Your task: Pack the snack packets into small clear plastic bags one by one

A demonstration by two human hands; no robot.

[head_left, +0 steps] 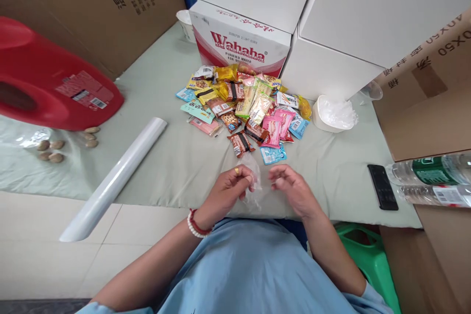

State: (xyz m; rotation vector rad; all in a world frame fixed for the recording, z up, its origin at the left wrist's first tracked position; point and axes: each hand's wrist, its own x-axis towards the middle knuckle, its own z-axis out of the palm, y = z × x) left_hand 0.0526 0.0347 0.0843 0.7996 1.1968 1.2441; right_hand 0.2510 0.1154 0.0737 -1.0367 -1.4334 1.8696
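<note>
My left hand [233, 185] is closed on a thin clear plastic bag [253, 196], which hangs crumpled from the fingers just above the table's front edge. To its right, my right hand [292, 189] has its fingers curled towards the thumb, close to the bag. What lies between those fingertips, if anything, is too faint to make out. Beyond both hands spreads a heap of small wrapped snacks [253, 103] in pink, yellow, brown, blue and green packets. The closest ones are a brown packet [241, 143] and a light blue packet [273, 154].
A white Wahaba-style printed carton [241, 41] stands behind the snacks. A paper bowl [327, 115] holding clear plastic sits to their right. A phone [382, 187] and bottles [437, 170] lie at far right. A plastic roll [117, 176] and red jug [55, 78] are left.
</note>
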